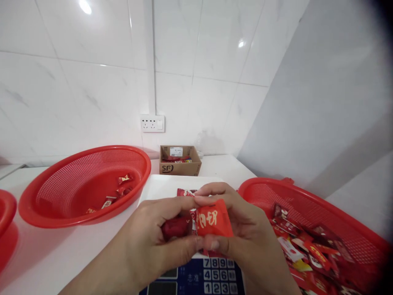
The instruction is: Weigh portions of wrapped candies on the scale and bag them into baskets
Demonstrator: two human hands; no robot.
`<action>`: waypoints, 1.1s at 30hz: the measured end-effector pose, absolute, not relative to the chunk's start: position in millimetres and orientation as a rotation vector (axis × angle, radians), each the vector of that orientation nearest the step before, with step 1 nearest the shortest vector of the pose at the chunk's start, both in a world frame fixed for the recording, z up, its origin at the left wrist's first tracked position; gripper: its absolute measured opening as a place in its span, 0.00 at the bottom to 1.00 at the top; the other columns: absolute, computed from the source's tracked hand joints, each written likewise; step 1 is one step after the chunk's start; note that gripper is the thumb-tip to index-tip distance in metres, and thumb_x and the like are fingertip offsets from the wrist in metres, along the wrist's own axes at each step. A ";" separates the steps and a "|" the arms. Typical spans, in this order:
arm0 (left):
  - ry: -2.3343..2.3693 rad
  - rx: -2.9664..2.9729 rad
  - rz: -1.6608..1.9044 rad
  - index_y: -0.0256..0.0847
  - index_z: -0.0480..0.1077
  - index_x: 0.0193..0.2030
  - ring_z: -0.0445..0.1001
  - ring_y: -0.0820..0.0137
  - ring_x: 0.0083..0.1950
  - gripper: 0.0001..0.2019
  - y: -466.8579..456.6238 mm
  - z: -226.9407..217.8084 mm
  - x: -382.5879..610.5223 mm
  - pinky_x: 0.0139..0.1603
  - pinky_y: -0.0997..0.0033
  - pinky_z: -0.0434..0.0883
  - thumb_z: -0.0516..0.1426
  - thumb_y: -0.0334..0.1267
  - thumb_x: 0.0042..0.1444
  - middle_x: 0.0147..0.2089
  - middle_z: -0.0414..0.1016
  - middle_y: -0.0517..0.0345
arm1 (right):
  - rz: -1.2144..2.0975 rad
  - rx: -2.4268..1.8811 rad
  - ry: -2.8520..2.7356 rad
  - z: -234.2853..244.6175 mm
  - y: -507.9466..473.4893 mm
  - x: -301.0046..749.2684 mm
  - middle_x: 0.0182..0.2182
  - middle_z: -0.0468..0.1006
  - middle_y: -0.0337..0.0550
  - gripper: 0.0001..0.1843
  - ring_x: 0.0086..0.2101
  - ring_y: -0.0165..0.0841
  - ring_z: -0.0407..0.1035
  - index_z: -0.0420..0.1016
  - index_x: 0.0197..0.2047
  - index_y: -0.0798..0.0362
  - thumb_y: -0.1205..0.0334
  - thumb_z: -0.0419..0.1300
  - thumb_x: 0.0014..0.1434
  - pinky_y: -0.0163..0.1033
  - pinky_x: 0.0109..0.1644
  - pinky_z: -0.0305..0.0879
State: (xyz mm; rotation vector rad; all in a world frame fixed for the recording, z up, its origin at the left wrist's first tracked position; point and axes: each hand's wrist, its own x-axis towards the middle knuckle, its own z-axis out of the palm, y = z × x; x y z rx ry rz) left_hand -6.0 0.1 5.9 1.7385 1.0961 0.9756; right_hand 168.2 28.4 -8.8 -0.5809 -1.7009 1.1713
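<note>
Both my hands meet over a white-topped scale (162, 186) with a blue keypad (215, 280). My right hand (245, 233) pinches an orange-red snack packet (214, 223) with white characters between thumb and fingers. My left hand (150, 241) is closed around a dark red packet (176, 227), its thumb reaching towards the orange one. Another red packet (186, 192) lies on the scale platform just behind my fingers.
A red mesh basket (82, 164) at the left holds several small packets. A second red basket (322, 209) at the right is heaped with red packets. A small cardboard box (180, 166) stands by the tiled wall under a socket (152, 123). A red rim (6, 209) shows far left.
</note>
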 end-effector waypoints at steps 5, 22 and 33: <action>1.059 1.603 0.947 0.47 0.67 0.56 0.63 0.76 0.24 0.21 0.0 -4.0 -6.4 0.23 0.80 0.65 0.59 0.35 0.54 0.26 0.65 0.64 | 1.152 -0.524 -1.628 -12.9 31.9 165.2 0.43 0.68 0.35 0.11 0.42 0.29 0.68 0.77 0.42 0.36 0.56 0.65 0.53 0.31 0.40 0.71; 1.095 1.826 1.023 0.41 0.74 0.37 0.64 0.78 0.24 0.07 -0.7 5.8 -1.0 0.22 0.83 0.63 0.57 0.40 0.57 0.24 0.68 0.64 | 0.884 -0.483 -1.581 -16.6 31.3 161.5 0.40 0.73 0.35 0.09 0.44 0.27 0.69 0.78 0.40 0.38 0.61 0.64 0.55 0.29 0.46 0.70; 1.122 2.375 1.295 0.39 0.67 0.28 0.62 0.80 0.23 0.07 -4.9 5.1 5.2 0.21 0.85 0.59 0.53 0.26 0.55 0.24 0.67 0.64 | 0.954 -0.502 -1.676 -11.5 29.8 159.8 0.42 0.74 0.35 0.13 0.44 0.28 0.70 0.78 0.43 0.39 0.52 0.65 0.53 0.29 0.46 0.69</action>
